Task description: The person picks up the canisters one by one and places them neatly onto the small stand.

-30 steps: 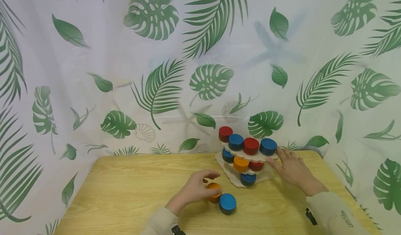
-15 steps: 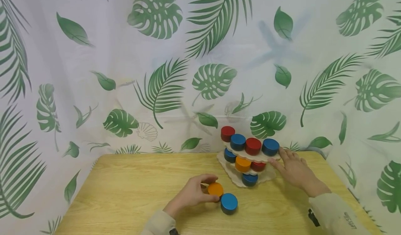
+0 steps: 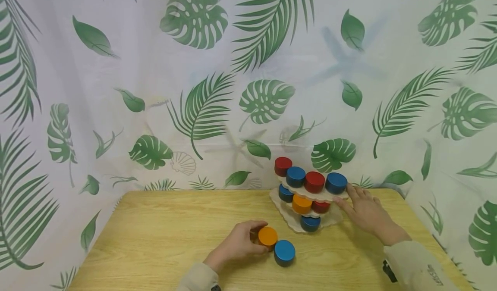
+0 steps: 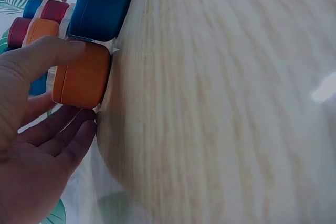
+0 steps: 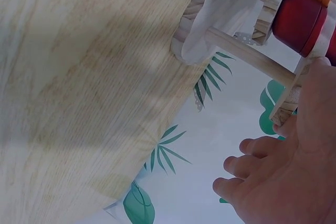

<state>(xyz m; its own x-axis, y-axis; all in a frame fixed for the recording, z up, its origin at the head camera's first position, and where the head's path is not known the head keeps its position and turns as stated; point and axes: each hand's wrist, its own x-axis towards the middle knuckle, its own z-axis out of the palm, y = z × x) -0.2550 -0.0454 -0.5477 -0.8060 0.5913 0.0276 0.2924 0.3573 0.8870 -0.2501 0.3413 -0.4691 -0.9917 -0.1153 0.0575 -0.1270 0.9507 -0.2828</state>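
Note:
My left hand holds an orange round tin on the table, its thumb on the near side and fingers around the far side. In the left wrist view the thumb lies against the orange tin. A blue tin stands right beside it. My right hand pinches the right corner of the top board of a tiered wooden stand. That board carries red and blue tins in a row. Lower tiers hold blue, orange and red tins, partly hidden by the boards above.
The wood-grain table reaches back to a white curtain printed with green leaves. The stand is near the table's back right. In the right wrist view a wooden post joins its boards.
The left hand has come down around the orange tin; its thumb has moved off the top to the near side. The right hand stays at the stand's corner. The view has shifted slightly.

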